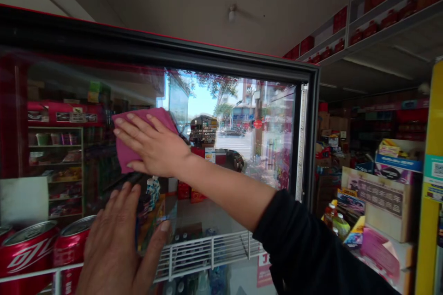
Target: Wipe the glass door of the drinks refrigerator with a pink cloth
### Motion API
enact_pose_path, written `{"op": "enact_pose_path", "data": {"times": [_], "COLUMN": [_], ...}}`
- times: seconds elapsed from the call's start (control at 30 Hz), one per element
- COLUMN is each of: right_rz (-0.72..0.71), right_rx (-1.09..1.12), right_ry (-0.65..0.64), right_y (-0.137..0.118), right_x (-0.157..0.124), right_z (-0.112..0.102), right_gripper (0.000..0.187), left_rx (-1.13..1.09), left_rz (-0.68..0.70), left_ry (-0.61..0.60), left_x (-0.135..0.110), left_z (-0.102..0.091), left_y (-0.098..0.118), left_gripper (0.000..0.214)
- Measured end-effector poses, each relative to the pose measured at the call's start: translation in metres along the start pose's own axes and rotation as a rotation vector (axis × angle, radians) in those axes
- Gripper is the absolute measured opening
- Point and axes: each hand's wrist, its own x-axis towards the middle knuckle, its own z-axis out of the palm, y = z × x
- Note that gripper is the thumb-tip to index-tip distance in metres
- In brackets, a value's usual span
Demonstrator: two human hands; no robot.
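My right hand [152, 145] lies flat with fingers stretched out, pressing a pink cloth [133, 140] against the glass door [242, 147] of a drinks fridge. The arm reaches in from the lower right in a black sleeve. My left hand [119, 244] rests flat on the same glass lower down, fingers spread, holding nothing. Behind the glass, red cans [29, 251] stand on a white wire shelf [207, 251]. The glass reflects a street and shop shelves.
The fridge's black frame [311, 138] ends on the right. Beyond it stand cardboard display boxes [380, 198] with packaged goods and bottles [337, 223]. A yellow panel [432, 170] is at the far right. High shelves [380, 14] carry red boxes.
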Motion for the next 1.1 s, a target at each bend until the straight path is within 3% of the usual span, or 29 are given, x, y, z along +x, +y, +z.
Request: {"op": "enact_pose_path", "data": {"times": [0.17,0.33,0.67,0.77,0.9,1.0,1.1], "right_rz": [0.144,0.256,0.486,0.562,0.621,0.539,0.380], "right_rx": [0.100,0.129,0.063,0.045,0.023,0.071,0.149], "right_ry": [-0.006,0.035,0.078,0.091,0.063,0.000,-0.065], "right_y": [0.053,0.099,0.146,0.140,0.100,0.056,0.021], "right_x": [-0.042,-0.085,-0.186,-0.216,-0.247,-0.256,-0.247], "right_z": [-0.017,-0.017,-0.015,-0.011,-0.002,0.006,0.012], "right_gripper": [0.076,0.081,0.089,0.090,0.094,0.098,0.096], "left_rx": [-0.009,-0.038,-0.082,-0.097,-0.122,-0.124,-0.119], "left_rz": [0.029,0.055,0.072,0.083,0.088,0.097,0.095], "left_ry": [-0.031,-0.055,-0.120,-0.130,-0.134,-0.131,-0.121], "left_x": [0.008,0.010,0.006,0.004,0.003,0.003,0.002], "left_z": [0.004,0.015,0.032,0.036,0.040,0.043,0.044], "left_y": [0.021,0.037,0.060,0.066,0.070,0.070,0.068], "left_gripper": [0.083,0.083,0.083,0.085,0.083,0.084,0.083]}}
